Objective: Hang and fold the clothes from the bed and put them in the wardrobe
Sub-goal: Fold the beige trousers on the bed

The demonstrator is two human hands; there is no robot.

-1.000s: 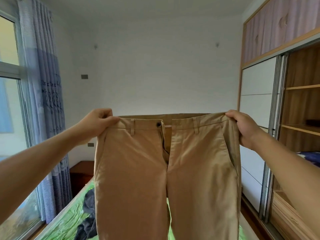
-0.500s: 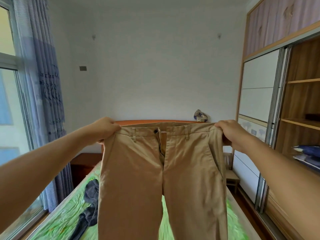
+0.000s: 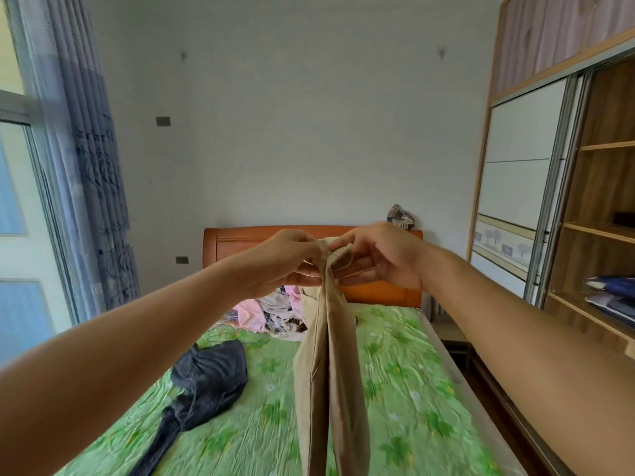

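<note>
Khaki trousers (image 3: pixel 331 383) hang folded lengthwise in front of me over the bed (image 3: pixel 412 389), legs together. My left hand (image 3: pixel 285 261) and my right hand (image 3: pixel 374 259) meet at the waistband, both pinching it, held up before the orange headboard (image 3: pixel 240 240). A dark grey garment (image 3: pixel 206 379) lies on the green sheet at the left. A heap of pink and patterned clothes (image 3: pixel 271 312) sits near the headboard. The open wardrobe (image 3: pixel 604 231) stands at the right with wooden shelves.
Folded blue items (image 3: pixel 611 297) lie on a wardrobe shelf. A white sliding door (image 3: pixel 515 173) covers the wardrobe's left part. Curtain and window (image 3: pixel 51 166) are on the left. A small patterned object (image 3: pixel 400 216) rests on the headboard. A bedside stand (image 3: pixel 450 333) is by the bed.
My hands have come together, folding the spread trousers in half lengthwise. My view has tipped down, showing more of the bed.
</note>
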